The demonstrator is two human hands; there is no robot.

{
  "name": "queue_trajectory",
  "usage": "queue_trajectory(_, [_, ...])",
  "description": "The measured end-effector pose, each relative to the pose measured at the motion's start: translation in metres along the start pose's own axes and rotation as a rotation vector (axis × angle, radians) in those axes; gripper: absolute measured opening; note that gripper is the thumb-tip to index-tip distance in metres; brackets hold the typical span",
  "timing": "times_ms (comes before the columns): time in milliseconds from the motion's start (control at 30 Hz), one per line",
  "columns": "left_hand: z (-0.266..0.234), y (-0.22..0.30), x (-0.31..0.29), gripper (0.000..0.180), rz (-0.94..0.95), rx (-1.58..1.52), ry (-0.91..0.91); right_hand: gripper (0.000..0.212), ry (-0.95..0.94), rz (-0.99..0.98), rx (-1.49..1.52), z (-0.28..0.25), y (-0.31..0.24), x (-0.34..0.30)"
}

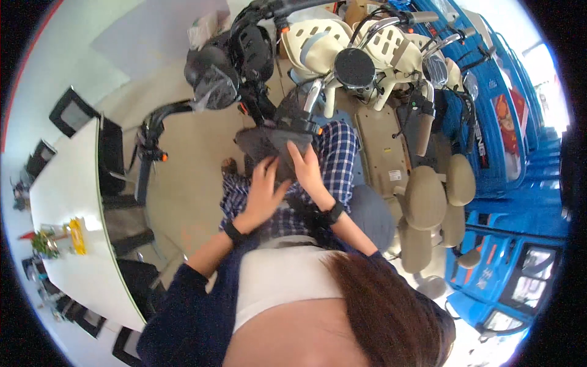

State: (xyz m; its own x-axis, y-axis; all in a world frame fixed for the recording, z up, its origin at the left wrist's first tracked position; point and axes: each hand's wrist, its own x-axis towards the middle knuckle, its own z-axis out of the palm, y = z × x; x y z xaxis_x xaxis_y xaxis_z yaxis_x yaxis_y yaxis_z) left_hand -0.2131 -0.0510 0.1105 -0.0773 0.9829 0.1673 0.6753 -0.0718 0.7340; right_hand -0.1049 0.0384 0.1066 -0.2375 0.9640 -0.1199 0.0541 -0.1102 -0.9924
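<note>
My left hand (265,194) is low in front of me, its fingers stretched out and apart against a dark grey piece of cloth (258,144). On the other side of it, my right hand (307,170) is closed on the cloth's right part, with the thumb and fingers pressed together. The cloth hangs in folds close to the handlebar of a black electric scooter (254,101). Part of the cloth's lower edge is hidden by my hands. Each wrist wears a dark band.
Cream scooters with a round mirror-like disc (354,68) and tan seats (426,197) stand packed to the right. Blue three-wheelers (489,116) line the far right. On the left, a white table (70,202) holds a small plant (45,243), with black chairs (112,156) beside it.
</note>
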Motion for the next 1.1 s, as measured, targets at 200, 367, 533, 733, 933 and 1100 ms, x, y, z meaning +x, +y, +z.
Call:
queue_trajectory(200, [-0.024, 0.015, -0.013, 0.068, -0.235, 0.117, -0.400, 0.026, -0.321, -0.372, -0.644, -0.030, -0.013, -0.039])
queue_trajectory(367, [-0.081, 0.034, 0.010, 0.045, -0.054, 0.119, -0.401, 0.022, -0.325, -0.167, -0.363, -0.047, -0.056, -0.048])
queue_trajectory(533, [-0.119, 0.089, 0.072, 0.042, 0.204, 0.006, -0.079, 0.020, 0.143, -0.335, 0.052, -0.064, -0.104, -0.018])
queue_trajectory(733, [-0.030, 0.082, 0.221, 0.040, 0.595, 0.305, 0.030, 0.029, 0.503, -0.734, -0.477, -0.070, -0.117, 0.087])
queue_trajectory(933, [0.019, 0.051, 0.263, 0.036, 0.581, 0.816, -0.470, 0.062, 0.436, -0.595, -1.126, -0.089, -0.026, 0.151])
queue_trajectory(1100, [-0.002, 0.051, 0.292, 0.035, 0.366, 0.778, -0.572, 0.060, 0.347, -0.697, -1.046, -0.082, -0.055, 0.181])
